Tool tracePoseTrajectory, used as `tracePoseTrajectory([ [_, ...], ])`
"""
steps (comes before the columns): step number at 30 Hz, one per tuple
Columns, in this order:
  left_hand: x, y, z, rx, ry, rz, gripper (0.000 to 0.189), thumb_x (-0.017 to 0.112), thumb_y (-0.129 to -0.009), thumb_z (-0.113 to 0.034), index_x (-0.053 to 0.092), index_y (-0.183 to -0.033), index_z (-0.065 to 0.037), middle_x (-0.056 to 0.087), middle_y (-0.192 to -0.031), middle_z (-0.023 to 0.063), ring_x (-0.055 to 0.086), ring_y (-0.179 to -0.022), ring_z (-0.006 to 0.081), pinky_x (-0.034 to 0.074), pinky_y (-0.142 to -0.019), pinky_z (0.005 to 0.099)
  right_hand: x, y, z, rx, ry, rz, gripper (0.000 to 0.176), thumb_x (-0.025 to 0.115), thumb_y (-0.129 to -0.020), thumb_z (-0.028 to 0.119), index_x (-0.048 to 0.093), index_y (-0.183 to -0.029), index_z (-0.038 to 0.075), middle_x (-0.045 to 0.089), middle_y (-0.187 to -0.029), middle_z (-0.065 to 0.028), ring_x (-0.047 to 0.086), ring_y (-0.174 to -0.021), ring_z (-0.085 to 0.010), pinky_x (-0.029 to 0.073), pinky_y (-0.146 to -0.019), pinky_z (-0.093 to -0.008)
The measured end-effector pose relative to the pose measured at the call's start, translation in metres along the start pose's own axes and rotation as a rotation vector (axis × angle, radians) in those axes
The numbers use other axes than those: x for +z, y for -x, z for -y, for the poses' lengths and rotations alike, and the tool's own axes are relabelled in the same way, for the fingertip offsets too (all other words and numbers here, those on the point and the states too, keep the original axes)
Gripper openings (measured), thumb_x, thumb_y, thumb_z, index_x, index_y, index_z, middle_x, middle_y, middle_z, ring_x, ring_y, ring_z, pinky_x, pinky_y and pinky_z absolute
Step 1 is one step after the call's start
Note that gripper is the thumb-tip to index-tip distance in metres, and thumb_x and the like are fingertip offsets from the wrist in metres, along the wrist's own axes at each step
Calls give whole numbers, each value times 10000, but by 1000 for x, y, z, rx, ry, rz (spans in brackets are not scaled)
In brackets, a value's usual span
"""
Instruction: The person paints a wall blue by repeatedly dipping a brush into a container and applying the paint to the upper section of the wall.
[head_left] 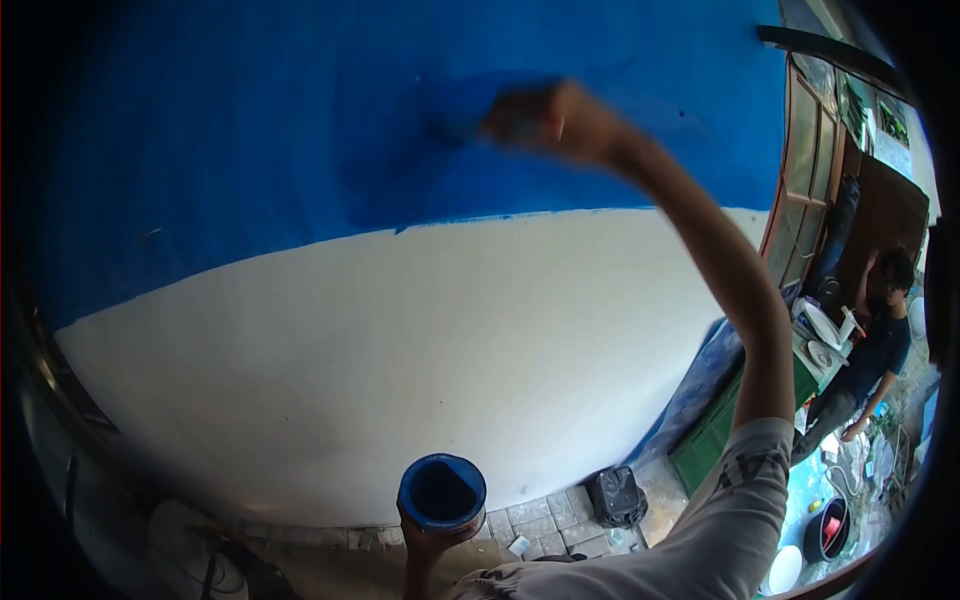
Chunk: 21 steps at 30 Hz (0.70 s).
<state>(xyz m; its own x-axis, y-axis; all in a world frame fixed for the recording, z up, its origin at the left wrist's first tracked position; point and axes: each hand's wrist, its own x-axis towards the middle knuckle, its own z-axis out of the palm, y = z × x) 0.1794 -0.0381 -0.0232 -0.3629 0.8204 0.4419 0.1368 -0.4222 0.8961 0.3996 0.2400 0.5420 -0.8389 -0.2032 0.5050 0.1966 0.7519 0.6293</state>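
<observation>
My left hand (424, 538) is wrapped round a paint pot (478, 528) low in the view. Its rim is smeared blue and dark blue paint shows inside. My right arm is stretched up across the wall, and my right hand (555, 120), blurred by motion, is closed on a paintbrush (458, 132). The brush is smeared too, with its bristle end by the blue upper wall (250, 130). Around it the blue looks darker and wet. Below an uneven edge, the lower wall (400, 330) is white.
A black plastic bag (617, 497) rests on the paving (550, 512) at the wall's foot. To the right are a green cabinet (708, 440), a framed window (803, 160) and a dark bucket (828, 530). Another person (880, 345) stands there. A pale container (195, 550) is at lower left.
</observation>
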Motion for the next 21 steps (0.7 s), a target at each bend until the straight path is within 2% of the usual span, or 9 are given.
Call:
tracePoseTrajectory([
  [4, 4, 7, -1, 24, -92, 14, 1152, 1061, -561, -174, 412, -1509, -94, 604, -1406, 127, 636, -1273, 271, 533, -1099, 462, -33, 5, -52, 320, 9, -339, 181, 740, -937, 138, 791, -1111, 133, 756, -1122, -44, 747, -1008, -246, 621, -854, -332],
  [5, 5, 6, 0, 20, -91, 21, 1152, 1061, -561, -174, 412, -1509, -94, 604, -1406, 127, 636, -1273, 271, 533, -1099, 462, -19, 12, -44, 91, 274, -353, 152, 727, -944, 132, 782, -1084, 116, 751, -1111, -41, 745, -1026, -230, 623, -862, -328],
  [7, 11, 4, 3, 37, -13, 46, 1171, 1065, -552, -171, 403, -1514, -87, 598, -1411, 127, 632, -1278, 273, 530, -1101, 464, 18, 37, -2, -64, 193, -67, 111, 697, -969, 143, 761, -1053, 109, 745, -1082, -58, 742, -1041, -221, 626, -866, -326],
  [10, 15, 5, 5, 35, 0, 21, 1173, 1068, -541, -167, 406, -1506, -82, 599, -1405, 125, 632, -1276, 275, 533, -1096, 465, 40, 54, 37, -146, 434, 70, 186, 757, -949, 219, 775, -1105, 119, 772, -1080, -49, 753, -990, -226, 620, -883, -335],
  [12, 16, -3, -1, 23, -33, 37, 1204, 1079, -517, -210, 392, -1497, -82, 597, -1387, 131, 629, -1259, 273, 530, -1081, 458, -5, 47, -2, 186, -165, -76, 196, 760, -963, 253, 761, -1097, 110, 760, -999, -64, 752, -953, -233, 618, -848, -341],
  [15, 23, 1, -1, -32, -41, 68, 1235, 1091, -492, -248, 380, -1488, -81, 599, -1368, 137, 628, -1244, 272, 529, -1068, 454, -41, 53, -73, 358, -51, -252, 249, 762, -971, 289, 752, -1138, 104, 771, -1022, -77, 754, -958, -243, 612, -838, -348],
  [17, 28, -4, -1, -36, -19, 68, 1235, 1091, -490, -245, 384, -1489, -80, 604, -1367, 137, 630, -1246, 272, 531, -1071, 456, -39, 50, -83, 578, 5, -351, 165, 683, -1027, 194, 748, -1072, 50, 747, -954, -137, 752, -884, -253, 602, -762, -358],
  [19, 35, -8, -4, 44, -44, 110, 1133, 1064, -566, -165, 421, -1496, -85, 607, -1396, 133, 636, -1270, 276, 543, -1085, 463, 13, 72, -57, 111, 341, -342, 95, 701, -976, 175, 730, -1042, 112, 723, -950, -90, 748, -944, -246, 617, -770, -335],
  [21, 48, -9, -3, -20, 30, 116, 1188, 1076, -531, -204, 401, -1500, -77, 605, -1392, 138, 630, -1271, 282, 536, -1086, 461, 44, 79, 8, -46, 278, -142, 137, 715, -944, 191, 744, -1060, 122, 736, -1013, -71, 739, -1005, -273, 625, -822, -365],
])
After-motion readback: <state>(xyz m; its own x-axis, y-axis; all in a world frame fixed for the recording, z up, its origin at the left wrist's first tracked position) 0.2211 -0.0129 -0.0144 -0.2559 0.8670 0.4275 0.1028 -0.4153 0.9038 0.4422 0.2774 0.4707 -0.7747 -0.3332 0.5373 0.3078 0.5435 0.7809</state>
